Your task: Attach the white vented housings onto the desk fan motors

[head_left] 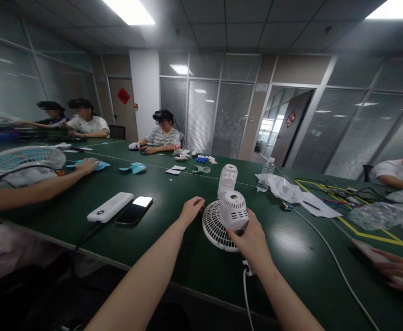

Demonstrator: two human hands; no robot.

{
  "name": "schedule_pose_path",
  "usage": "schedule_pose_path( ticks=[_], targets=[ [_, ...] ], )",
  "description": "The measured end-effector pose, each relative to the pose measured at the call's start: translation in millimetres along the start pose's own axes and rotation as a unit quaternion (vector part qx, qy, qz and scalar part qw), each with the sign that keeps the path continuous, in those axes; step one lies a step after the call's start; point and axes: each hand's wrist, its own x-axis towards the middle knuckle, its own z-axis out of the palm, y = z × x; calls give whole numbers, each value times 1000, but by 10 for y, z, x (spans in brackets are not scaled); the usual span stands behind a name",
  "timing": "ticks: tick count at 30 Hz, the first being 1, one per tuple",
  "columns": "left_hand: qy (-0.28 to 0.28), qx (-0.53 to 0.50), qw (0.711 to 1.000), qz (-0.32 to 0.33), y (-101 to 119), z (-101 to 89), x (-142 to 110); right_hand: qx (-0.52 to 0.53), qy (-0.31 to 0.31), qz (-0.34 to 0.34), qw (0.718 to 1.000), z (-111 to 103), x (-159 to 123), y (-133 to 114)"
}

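Note:
A small white electric fan lies in pieces in front of me. Its round slotted grille (pixel 212 225) rests on the green table. The white motor housing (pixel 234 211), vented and with a hole in its top, sits over the grille. My right hand (pixel 252 234) grips the lower right side of this housing, thumb in front. Just behind stands another white vented fan part (pixel 228 178). My left hand (pixel 191 210) hovers left of the grille with fingers curled together; anything between them is hidden. A white cable (pixel 246 294) hangs over the table edge below my right hand.
Left of me lie a white power bank (pixel 110 207) and a phone (pixel 134 210). Another person's hand (pixel 87 166) touches blue fan blades, near a large fan grille (pixel 25 161). A water bottle (pixel 266 174), papers, wires and plastic bags lie to the right, with another person's hand (pixel 397 266).

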Motion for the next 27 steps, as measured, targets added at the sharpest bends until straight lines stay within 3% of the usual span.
schedule_pose_path(
  ticks=[7,21,27],
  targets=[
    [35,-75,995,-55,-83,-56,35,-11,11,19,1000,-43,-85,-39],
    [56,-113,988,-86,-41,-80,3,-47,50,38,997,-9,-108,-116],
    [55,-107,989,-92,38,-113,-50,-66,62,43,995,-198,-164,82]
  ],
)
